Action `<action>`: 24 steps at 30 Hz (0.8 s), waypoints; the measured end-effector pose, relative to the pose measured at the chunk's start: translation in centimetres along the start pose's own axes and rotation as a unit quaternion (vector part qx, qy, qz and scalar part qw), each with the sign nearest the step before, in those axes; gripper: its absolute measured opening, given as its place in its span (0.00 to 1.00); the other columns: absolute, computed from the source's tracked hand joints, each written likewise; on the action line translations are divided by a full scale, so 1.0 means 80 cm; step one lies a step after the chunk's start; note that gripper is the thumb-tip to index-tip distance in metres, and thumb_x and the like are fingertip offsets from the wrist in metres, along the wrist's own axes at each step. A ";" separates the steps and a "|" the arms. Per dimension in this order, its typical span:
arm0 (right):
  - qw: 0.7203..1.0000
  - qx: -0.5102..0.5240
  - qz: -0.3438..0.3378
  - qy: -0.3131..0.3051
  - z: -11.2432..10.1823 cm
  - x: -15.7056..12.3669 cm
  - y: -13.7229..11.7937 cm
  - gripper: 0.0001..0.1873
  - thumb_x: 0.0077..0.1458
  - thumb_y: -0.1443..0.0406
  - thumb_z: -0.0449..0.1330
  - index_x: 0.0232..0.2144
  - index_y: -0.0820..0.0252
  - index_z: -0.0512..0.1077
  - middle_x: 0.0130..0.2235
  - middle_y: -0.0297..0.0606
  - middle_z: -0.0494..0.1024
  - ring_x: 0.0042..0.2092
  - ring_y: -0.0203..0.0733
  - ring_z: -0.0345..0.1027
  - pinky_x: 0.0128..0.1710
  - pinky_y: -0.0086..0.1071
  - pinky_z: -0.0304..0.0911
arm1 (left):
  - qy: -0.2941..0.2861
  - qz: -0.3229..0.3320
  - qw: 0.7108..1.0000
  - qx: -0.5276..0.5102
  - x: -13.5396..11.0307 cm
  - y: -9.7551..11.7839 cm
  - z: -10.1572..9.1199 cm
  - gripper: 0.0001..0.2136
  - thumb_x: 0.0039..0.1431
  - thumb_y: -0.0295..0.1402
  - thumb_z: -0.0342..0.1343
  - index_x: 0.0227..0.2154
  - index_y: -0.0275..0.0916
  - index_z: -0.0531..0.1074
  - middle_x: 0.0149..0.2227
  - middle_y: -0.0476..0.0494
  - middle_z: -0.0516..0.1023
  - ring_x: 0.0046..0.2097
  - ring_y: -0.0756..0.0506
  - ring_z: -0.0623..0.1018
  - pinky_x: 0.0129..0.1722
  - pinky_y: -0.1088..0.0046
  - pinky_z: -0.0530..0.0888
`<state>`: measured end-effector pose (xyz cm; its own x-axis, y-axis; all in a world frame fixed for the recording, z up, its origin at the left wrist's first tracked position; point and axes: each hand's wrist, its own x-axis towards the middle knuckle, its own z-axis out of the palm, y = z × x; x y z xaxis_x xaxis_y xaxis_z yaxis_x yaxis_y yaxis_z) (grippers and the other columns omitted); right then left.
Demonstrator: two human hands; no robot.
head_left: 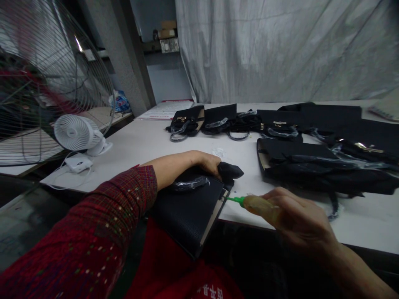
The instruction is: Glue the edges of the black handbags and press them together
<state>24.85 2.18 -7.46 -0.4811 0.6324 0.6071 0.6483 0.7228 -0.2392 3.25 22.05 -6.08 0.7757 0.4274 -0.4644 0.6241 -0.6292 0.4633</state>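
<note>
A black leather handbag [187,214] lies half over the near edge of the white table [146,141], resting toward my lap. My left hand [204,162] lies on top of the bag, fingers curled over its top edge and a plastic-wrapped handle [190,182]; a black fabric piece [230,171] sticks out past the fingers. My right hand [293,216] is closed round a yellowish glue bottle [260,205], whose green nozzle [235,200] touches the bag's tan-lined edge.
Several more black handbags [314,164] with wrapped handles lie across the table's middle and right. A small white desk fan [77,133] and a white power pack [77,162] sit at the left, behind a large floor fan [46,83]. A grey sheet hangs behind.
</note>
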 end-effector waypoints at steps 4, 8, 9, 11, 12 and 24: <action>0.999 -0.024 0.039 0.004 0.000 -0.002 0.001 0.10 0.49 0.73 0.52 0.34 0.58 0.68 0.32 0.38 0.73 0.26 0.37 0.67 0.22 0.28 0.57 | 0.001 0.003 1.000 0.002 0.000 -0.002 0.000 0.20 0.45 0.40 0.63 0.41 0.36 0.77 0.40 0.46 0.80 0.39 0.46 0.76 0.41 0.73 0.73; 0.999 0.003 0.031 0.001 0.001 -0.002 -0.003 0.09 0.51 0.70 0.52 0.35 0.56 0.69 0.31 0.37 0.74 0.26 0.38 0.67 0.22 0.29 0.57 | 0.000 0.005 1.000 0.002 0.000 -0.001 0.000 0.21 0.44 0.41 0.63 0.41 0.35 0.77 0.40 0.45 0.80 0.39 0.45 0.76 0.41 0.73 0.73; 1.000 0.001 0.031 0.003 0.001 -0.001 -0.004 0.09 0.50 0.71 0.52 0.34 0.57 0.69 0.31 0.37 0.74 0.26 0.38 0.67 0.22 0.29 0.56 | 0.000 0.003 1.000 0.003 0.000 0.000 0.000 0.21 0.44 0.40 0.63 0.41 0.35 0.77 0.40 0.45 0.80 0.39 0.45 0.76 0.41 0.73 0.73; 0.999 -0.015 0.034 0.012 0.001 0.001 -0.006 0.08 0.50 0.72 0.52 0.33 0.57 0.68 0.31 0.38 0.74 0.25 0.37 0.66 0.21 0.29 0.56 | 0.002 0.000 1.000 0.005 0.000 0.001 0.000 0.21 0.44 0.40 0.64 0.42 0.35 0.77 0.40 0.46 0.80 0.40 0.45 0.76 0.42 0.72 0.72; 0.999 -0.019 0.033 0.012 0.001 0.002 -0.007 0.08 0.50 0.72 0.52 0.33 0.57 0.67 0.31 0.38 0.73 0.25 0.37 0.66 0.21 0.28 0.55 | 0.002 -0.001 1.000 0.005 0.000 0.001 0.000 0.21 0.44 0.39 0.63 0.42 0.35 0.77 0.40 0.46 0.80 0.40 0.45 0.76 0.42 0.73 0.72; 0.998 -0.046 0.045 0.014 0.004 -0.004 0.004 0.08 0.52 0.72 0.52 0.33 0.56 0.65 0.33 0.38 0.73 0.26 0.38 0.68 0.22 0.29 0.57 | 0.003 -0.003 1.000 0.003 -0.001 0.001 0.000 0.22 0.45 0.40 0.64 0.43 0.35 0.76 0.41 0.46 0.80 0.40 0.46 0.76 0.42 0.73 0.73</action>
<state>25.02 2.29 -7.99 -0.4024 0.6855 0.6068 0.7410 0.6331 -0.2238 3.19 21.96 -6.04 0.7728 0.4345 -0.4626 0.6278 -0.6303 0.4567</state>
